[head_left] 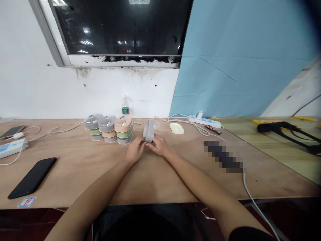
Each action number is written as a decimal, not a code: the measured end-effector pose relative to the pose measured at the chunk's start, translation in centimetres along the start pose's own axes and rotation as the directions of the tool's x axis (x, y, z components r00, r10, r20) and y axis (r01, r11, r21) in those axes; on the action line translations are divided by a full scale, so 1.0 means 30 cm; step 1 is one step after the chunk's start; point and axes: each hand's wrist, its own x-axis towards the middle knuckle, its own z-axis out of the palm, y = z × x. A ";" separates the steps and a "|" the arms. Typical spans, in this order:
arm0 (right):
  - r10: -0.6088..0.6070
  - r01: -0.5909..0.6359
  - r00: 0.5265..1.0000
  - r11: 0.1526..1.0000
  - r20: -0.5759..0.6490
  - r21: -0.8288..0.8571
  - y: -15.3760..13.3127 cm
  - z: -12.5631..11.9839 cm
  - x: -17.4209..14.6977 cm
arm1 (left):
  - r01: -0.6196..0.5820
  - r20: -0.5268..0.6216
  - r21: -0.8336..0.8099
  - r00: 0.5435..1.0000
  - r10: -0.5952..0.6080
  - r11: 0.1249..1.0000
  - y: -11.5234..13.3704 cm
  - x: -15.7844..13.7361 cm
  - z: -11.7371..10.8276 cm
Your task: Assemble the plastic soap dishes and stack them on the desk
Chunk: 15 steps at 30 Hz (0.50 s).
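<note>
Near the middle of the table, a grey plastic box (149,131) stands on edge between my two hands. My left hand (135,149) closes its fingers on the box's lower left side. Against the lower right side, my right hand (159,146) grips it too. Some fingertips are hidden behind the box. Just left of my hands are three stacks of small lidded boxes: a stack with a pink top box (123,124), and two with grey top boxes (107,123) (93,121). Green, pink and grey boxes lie beneath them. To the right rests a cream oval dish or lid (177,128).
A bottle (125,106) stands by the wall. White power strips lie at right (207,122) and left (12,148), with cables across the wooden table (82,177). A black phone (32,178) is front left. At far right sits a black frame-like object (288,130).
</note>
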 end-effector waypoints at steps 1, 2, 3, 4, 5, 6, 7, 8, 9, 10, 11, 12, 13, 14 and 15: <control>0.006 -0.006 1.000 1.000 -0.009 -0.018 -0.022 0.025 0.007 | -0.013 0.027 0.008 1.000 0.012 1.000 -0.003 -0.001 -0.006; 0.034 -0.035 0.999 0.998 -0.026 -0.045 -0.033 0.043 0.012 | -0.023 0.054 0.023 0.998 0.022 0.999 -0.007 -0.003 -0.013; 0.068 -0.071 0.997 0.995 -0.044 -0.071 -0.032 0.055 0.015 | -0.031 0.079 0.045 0.996 0.027 0.998 -0.011 -0.004 -0.021; 0.106 -0.112 0.992 0.990 -0.066 -0.092 -0.021 0.058 0.016 | -0.038 0.104 0.073 0.994 0.031 0.997 -0.017 -0.004 -0.030; 0.153 -0.163 0.984 0.981 -0.093 -0.108 -0.002 0.053 0.015 | -0.044 0.126 0.102 0.992 0.031 0.994 -0.023 -0.005 -0.039; 0.204 -0.220 0.971 0.968 -0.128 -0.123 0.022 0.041 0.012 | -0.047 0.146 0.128 0.989 0.028 0.991 -0.030 -0.005 -0.047; 0.254 -0.277 0.954 0.951 -0.162 -0.138 0.052 0.022 0.008 | -0.048 0.161 0.144 0.987 0.025 0.988 -0.036 -0.005 -0.053; 0.299 -0.330 0.934 0.931 -0.194 -0.156 0.083 -0.001 0.002 | -0.048 0.174 0.148 0.985 0.022 0.988 -0.042 -0.004 -0.059; 0.343 -0.384 0.913 0.906 -0.223 -0.179 0.116 -0.027 -0.006 | -0.047 0.184 0.145 0.983 0.019 0.988 -0.047 -0.004 -0.063; 0.380 -0.429 0.893 0.880 -0.240 -0.205 0.150 -0.052 -0.015 | -0.044 0.194 0.141 0.981 0.016 0.989 -0.052 -0.003 -0.065; 0.415 -0.469 0.876 0.852 -0.247 -0.231 0.182 -0.076 -0.026 | -0.040 0.205 0.137 0.979 0.012 0.990 -0.054 -0.003 -0.067; 0.451 -0.506 0.858 0.823 -0.247 -0.256 0.214 -0.096 -0.037 | -0.035 0.214 0.135 0.977 0.006 0.990 -0.056 -0.003 -0.068; 0.482 -0.536 0.843 0.795 -0.239 -0.285 0.244 -0.112 -0.048 | -0.028 0.222 0.136 0.975 -0.003 0.990 -0.057 -0.003 -0.068; 0.508 -0.557 0.830 0.769 -0.229 -0.314 0.271 -0.122 -0.059 | -0.022 0.232 0.139 0.973 -0.011 0.990 -0.057 -0.003 -0.068; 0.529 -0.569 0.822 0.746 -0.211 -0.345 0.296 -0.127 -0.068 | -0.018 0.244 0.140 0.970 -0.017 0.990 -0.056 -0.003 -0.068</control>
